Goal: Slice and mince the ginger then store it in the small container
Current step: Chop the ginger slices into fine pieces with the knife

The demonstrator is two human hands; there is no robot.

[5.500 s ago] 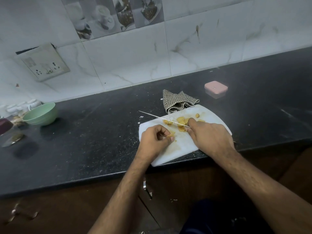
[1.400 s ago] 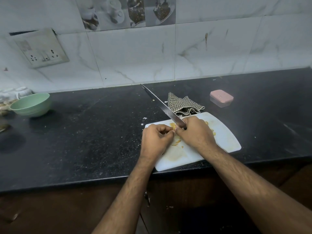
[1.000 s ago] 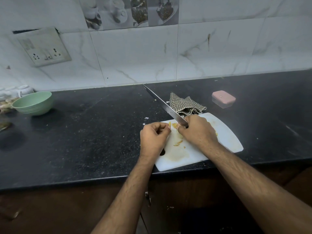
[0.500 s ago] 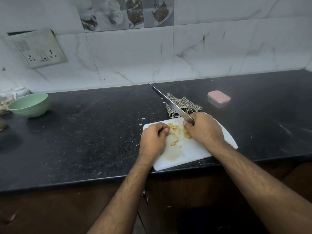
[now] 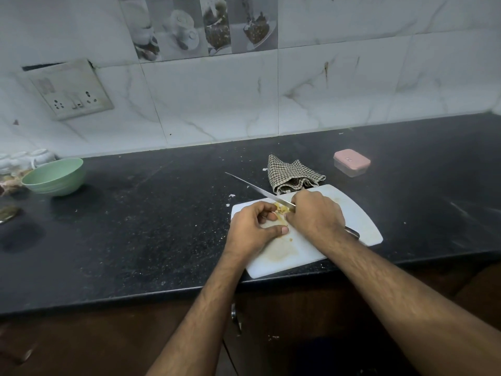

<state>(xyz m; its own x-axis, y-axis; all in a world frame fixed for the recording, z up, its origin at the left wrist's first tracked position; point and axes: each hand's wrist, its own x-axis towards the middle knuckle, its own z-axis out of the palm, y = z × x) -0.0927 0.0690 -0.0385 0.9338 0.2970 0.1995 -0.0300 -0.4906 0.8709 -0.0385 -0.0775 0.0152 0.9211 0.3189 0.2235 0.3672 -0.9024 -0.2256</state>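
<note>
We view a dark speckled tabletop from above, with a white cutting board lying at its near edge. The right hand grips the knife, its fingers curled around the handle; the butt of the handle shows behind the wrist, and the blade runs up and to the left, its tip reaching past the board's far left corner and over the tabletop. The left hand rests on the board just beside the right hand, its fingers bent inward and its thumb stretched toward the right hand. Between the two hands we see the ginger as a small heap of yellow pieces on the board, directly under the blade near its heel; the left fingertips lie at the heap, though we cannot tell whether they pinch the pieces or merely steady them. A yellowish stain marks the board nearer the viewer.

Behind the board, touching its far edge, lies a crumpled checked cloth. To the right of the cloth and apart from the board stands the small container, clear-bodied with a pink lid in place. A pale green bowl stands well apart at the far left of the tabletop, with white cups behind it against the wall. A socket plate is mounted on the marble-patterned tiles above.
</note>
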